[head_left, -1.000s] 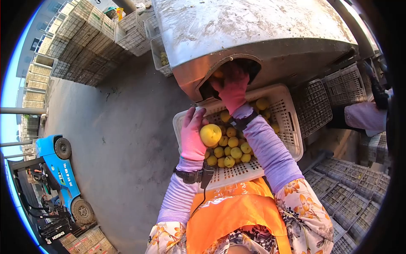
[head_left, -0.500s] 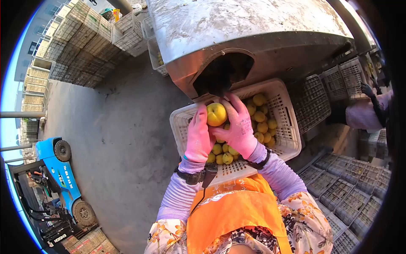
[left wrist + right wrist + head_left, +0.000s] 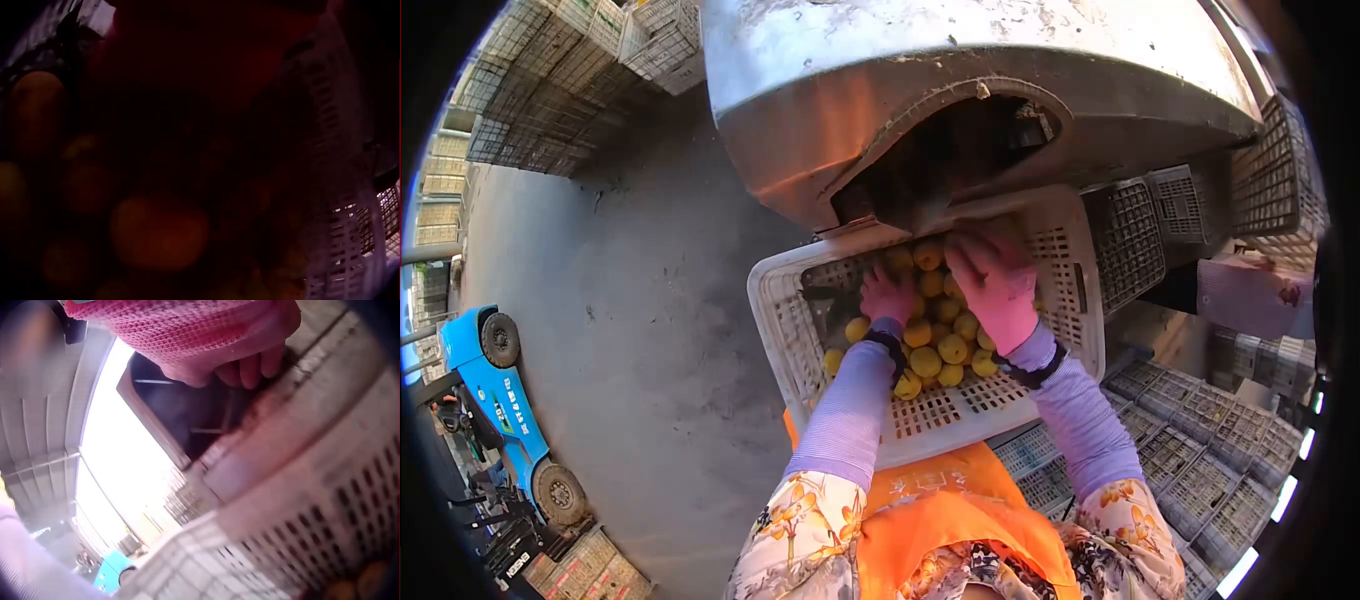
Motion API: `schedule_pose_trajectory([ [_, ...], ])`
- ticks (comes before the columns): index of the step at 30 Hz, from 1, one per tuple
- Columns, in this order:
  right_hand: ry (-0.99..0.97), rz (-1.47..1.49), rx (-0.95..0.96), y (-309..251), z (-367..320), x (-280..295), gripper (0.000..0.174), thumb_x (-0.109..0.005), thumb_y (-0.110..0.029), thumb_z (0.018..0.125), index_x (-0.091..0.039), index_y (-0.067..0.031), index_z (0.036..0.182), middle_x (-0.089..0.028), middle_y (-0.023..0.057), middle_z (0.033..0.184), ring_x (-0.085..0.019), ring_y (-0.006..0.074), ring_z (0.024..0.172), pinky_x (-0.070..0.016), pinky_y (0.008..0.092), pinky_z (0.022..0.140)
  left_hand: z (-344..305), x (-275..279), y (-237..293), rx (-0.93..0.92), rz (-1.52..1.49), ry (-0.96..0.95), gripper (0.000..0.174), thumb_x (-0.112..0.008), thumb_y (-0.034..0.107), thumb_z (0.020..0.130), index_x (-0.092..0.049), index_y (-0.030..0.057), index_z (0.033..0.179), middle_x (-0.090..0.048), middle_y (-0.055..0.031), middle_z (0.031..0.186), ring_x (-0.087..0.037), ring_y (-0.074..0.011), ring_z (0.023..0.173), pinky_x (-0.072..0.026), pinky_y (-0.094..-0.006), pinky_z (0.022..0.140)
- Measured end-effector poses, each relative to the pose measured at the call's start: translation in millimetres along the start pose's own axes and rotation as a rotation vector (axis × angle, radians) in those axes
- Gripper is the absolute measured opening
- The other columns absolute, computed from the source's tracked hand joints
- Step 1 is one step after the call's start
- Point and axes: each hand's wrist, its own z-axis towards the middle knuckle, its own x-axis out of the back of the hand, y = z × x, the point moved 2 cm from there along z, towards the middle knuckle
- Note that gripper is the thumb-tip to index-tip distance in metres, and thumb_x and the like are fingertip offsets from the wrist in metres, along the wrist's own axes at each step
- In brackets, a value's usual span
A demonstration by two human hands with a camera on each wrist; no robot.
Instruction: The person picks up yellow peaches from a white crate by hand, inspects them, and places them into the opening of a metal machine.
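A white plastic crate (image 3: 775, 300) in the head view holds many round yellow peaches (image 3: 952, 348). My left hand (image 3: 887, 297), in a pink glove, reaches down inside at the left of the pile, fingers spread against the fruit. To its right, my pink-gloved right hand (image 3: 1000, 295) lies over the peaches with its back up. The right wrist view shows this glove (image 3: 206, 337) with fingers bent a little and no fruit visible in them. Dark blur fills most of the left wrist view, where one peach (image 3: 159, 234) shows dimly.
A metal machine housing (image 3: 800, 130) with a dark opening overhangs the crate's far rim. Stacked crates (image 3: 1210, 440) stand at right, more crates (image 3: 550, 90) at far left. A blue forklift (image 3: 500, 400) is parked on the concrete floor (image 3: 660, 330) at left.
The right hand came out of the housing opening and met the left hand at a large peach. Now both hands are down in the crate, apart, and that peach is no longer seen between them.
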Motion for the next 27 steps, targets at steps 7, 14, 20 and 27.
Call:
schedule_pose_trajectory([
  [7,-0.421,-0.566,-0.214,71,-49,-136,0.054,-0.07,-0.037,0.084,-0.061,-0.0105,0.129,-0.063,0.0108,0.127,-0.065,0.0285,0.106,-0.0524,0.0435,0.083,28,-16,-13,-0.226,-0.058,0.126,0.082,-0.067,0.06,0.087,-0.047,0.006,0.145,-0.059,-0.0174,0.138,-0.062,-0.0328,0.119,-0.0516,-0.0429,0.095],
  [14,-0.381,-0.318,-0.648,75,-35,-170,0.06,-0.08,-0.044,0.074,-0.062,-0.0074,0.119,-0.062,0.0162,0.125,-0.066,0.0339,0.106,-0.054,0.0461,0.084,28,-5,-51,0.098,-1.152,-0.297,0.071,-0.068,0.049,0.094,-0.05,-0.0021,0.14,-0.063,-0.0128,0.131,-0.064,-0.0212,0.114,-0.0497,-0.0321,0.097],
  [20,-0.131,0.534,-0.557,-26,-45,-47,0.071,-0.082,-0.028,0.074,-0.057,-0.0032,0.135,-0.055,0.0207,0.131,-0.058,0.0406,0.119,-0.0488,0.0439,0.102,-99,84,-13,0.136,-1.699,-0.504,0.058,-0.057,0.05,0.101,-0.054,0.0059,0.139,-0.064,-0.0145,0.13,-0.065,-0.0286,0.117,-0.0532,-0.0401,0.1],
  [27,-0.063,0.44,-0.307,-108,-33,62,0.076,-0.084,-0.024,0.07,-0.056,-0.0046,0.138,-0.053,0.0179,0.138,-0.052,0.0395,0.127,-0.0433,0.0456,0.108,-191,195,43,0.007,-1.686,-0.476,0.056,-0.055,0.044,0.102,-0.051,0.0012,0.138,-0.06,-0.0137,0.134,-0.062,-0.0283,0.12,-0.0534,-0.0412,0.102],
])
